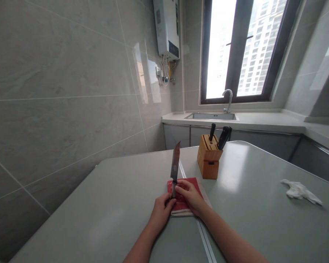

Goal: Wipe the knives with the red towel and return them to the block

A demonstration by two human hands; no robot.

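I'm pinching the handle of a long metal-bladed knife (175, 162) between the nearly closed fingers of my left hand (161, 209) and right hand (192, 197), blade up, over a folded red-and-white cloth (194, 182). Beyond it, a brown wooden block (210, 168) holding black handles (224, 138) is standing; a crumpled white tissue (299, 191) is lying well rightward.
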